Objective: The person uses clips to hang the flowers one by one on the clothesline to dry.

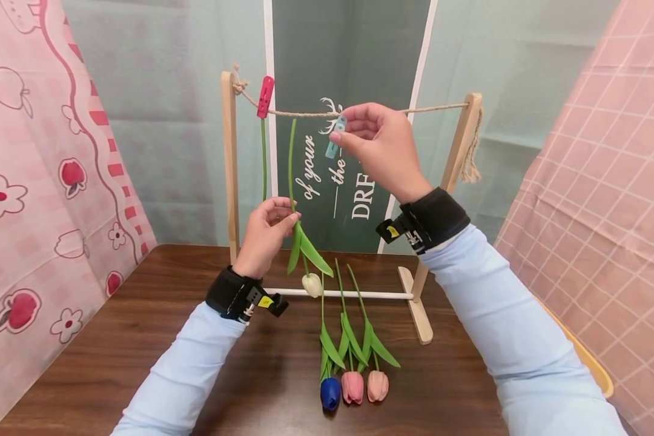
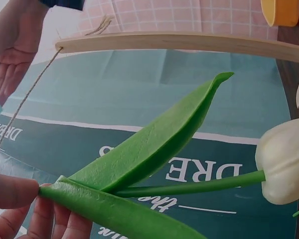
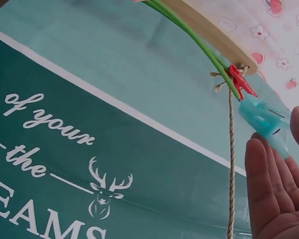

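My left hand (image 1: 267, 233) pinches the green stem of a white tulip (image 1: 312, 284), which hangs bloom down with its stem end (image 1: 293, 130) just under the rope (image 1: 305, 114). In the left wrist view the thumb and fingers hold it where the leaves (image 2: 144, 139) begin. My right hand (image 1: 384, 145) holds a light blue clothespin (image 3: 264, 118) between thumb and fingers, close to the rope. A red clothespin (image 1: 265, 97) sits on the rope at the left, with another green stem (image 1: 264, 157) hanging below it; the left hand hides its lower part.
A wooden frame (image 1: 230, 163) with a white crossbar (image 1: 360, 294) carries the rope. On the brown table (image 1: 240, 375) lie a blue tulip (image 1: 330, 393), a pink tulip (image 1: 352, 387) and a peach tulip (image 1: 378, 386). A yellow container (image 1: 596, 375) stands at the right, partly behind the right sleeve.
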{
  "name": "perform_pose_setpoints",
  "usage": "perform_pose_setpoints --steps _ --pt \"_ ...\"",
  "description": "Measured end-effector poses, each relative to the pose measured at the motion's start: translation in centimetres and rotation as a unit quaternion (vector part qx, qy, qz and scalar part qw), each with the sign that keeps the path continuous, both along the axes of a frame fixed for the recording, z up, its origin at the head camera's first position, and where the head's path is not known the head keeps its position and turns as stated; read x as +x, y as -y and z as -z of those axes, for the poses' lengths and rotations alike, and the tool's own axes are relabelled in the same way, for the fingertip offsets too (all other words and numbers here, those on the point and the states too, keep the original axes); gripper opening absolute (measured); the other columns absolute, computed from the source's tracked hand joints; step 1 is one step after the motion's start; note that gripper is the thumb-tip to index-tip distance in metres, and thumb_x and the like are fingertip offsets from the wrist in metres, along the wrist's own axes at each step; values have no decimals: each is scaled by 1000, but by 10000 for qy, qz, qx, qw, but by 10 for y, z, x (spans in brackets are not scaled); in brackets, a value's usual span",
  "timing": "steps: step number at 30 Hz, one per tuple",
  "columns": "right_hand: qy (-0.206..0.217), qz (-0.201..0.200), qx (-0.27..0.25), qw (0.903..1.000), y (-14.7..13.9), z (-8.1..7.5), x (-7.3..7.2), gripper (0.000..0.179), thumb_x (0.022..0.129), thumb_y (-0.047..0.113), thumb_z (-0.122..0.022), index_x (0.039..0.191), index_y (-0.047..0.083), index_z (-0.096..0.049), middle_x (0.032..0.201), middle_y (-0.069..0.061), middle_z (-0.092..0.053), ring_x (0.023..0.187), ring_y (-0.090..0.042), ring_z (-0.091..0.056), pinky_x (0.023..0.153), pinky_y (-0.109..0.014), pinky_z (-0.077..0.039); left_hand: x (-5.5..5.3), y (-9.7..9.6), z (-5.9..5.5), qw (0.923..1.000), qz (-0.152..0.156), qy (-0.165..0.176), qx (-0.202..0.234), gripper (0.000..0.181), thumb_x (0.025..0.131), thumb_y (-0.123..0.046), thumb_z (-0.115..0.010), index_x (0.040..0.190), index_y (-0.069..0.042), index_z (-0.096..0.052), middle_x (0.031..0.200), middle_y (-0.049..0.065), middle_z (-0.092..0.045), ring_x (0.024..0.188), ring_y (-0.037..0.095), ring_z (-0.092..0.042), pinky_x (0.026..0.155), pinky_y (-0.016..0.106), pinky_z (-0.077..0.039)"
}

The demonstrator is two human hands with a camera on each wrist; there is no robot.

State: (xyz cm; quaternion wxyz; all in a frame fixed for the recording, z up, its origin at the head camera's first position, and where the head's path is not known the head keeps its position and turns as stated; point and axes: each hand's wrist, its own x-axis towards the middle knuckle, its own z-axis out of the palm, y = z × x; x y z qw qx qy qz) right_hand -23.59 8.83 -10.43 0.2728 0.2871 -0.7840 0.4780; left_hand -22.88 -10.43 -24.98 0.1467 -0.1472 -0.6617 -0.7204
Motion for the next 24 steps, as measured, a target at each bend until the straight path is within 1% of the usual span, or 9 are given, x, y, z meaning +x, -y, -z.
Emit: perform_pose_setpoints --steps 2,4,6,10,11,14,18,21,24 --pt "128 -139 -137 9997 4 -6 -1 30 84 12 -77 109 -1 -67 92 -10 -69 80 -16 -67 74 -26 -54 -1 0 -1 10000 -33 -17 -14 22 94 1 -60 116 3 -57 101 17 -61 88 19 -61 76 32 -52" --pt "233 -246 -225 9992 7 -12 -2 29 84 11 -77 109 -2 -66 91 -10 -69 80 -16 -67 72 -27 -55 -2 0 -2 10000 -74 -41 -26 22 94 1 -60 116 3 -57 100 16 -61 89 20 -61 76 32 -52" --pt "313 -302 -279 9987 10 -18 -3 29 85 10 -76 109 -2 -66 92 -10 -69 80 -16 -67 72 -28 -55 -3 1 -2 9999 -123 -64 -45 22 94 0 -60 116 3 -57 100 15 -61 89 20 -61 76 31 -52" --pt "392 -276 -353 9982 16 -28 -5 29 84 11 -77 109 -1 -66 92 -8 -70 81 -16 -67 71 -27 -55 -5 2 -4 9997 -201 -88 -109 22 94 0 -60 116 2 -57 103 18 -61 91 22 -61 75 29 -52" --pt "403 -273 -373 9981 17 -30 -6 30 84 11 -77 109 -1 -66 93 -8 -70 81 -17 -67 72 -27 -55 -5 2 -4 9997 -204 -94 -108 22 94 0 -60 116 2 -57 104 20 -61 92 24 -61 75 29 -52" --pt "457 -295 -469 9974 21 -36 -10 29 84 11 -77 108 -1 -66 92 -8 -70 81 -21 -67 72 -27 -55 -7 2 -4 9996 -245 -99 -101 21 95 0 -60 116 2 -57 104 20 -61 94 26 -61 75 29 -51" --pt "621 -273 -575 9960 27 -41 -15 30 83 12 -78 108 0 -66 93 -8 -70 80 -20 -67 72 -27 -56 -10 2 -4 9995 -303 -88 -58 21 95 0 -60 115 2 -57 103 17 -61 93 22 -61 76 29 -52" --pt "791 -227 -650 9945 32 -43 -20 31 82 12 -79 108 1 -67 95 -8 -71 80 -18 -68 72 -27 -56 -10 3 -3 9995 -318 -87 -30 20 94 1 -60 115 3 -57 105 20 -62 92 22 -61 75 29 -52" --pt "926 -197 -726 9929 37 -46 -24 30 82 12 -80 107 1 -67 97 -8 -71 80 -18 -68 72 -27 -56 -9 3 -2 9994 -327 -77 -16 19 94 1 -60 113 3 -57 107 21 -62 94 22 -61 75 28 -52"
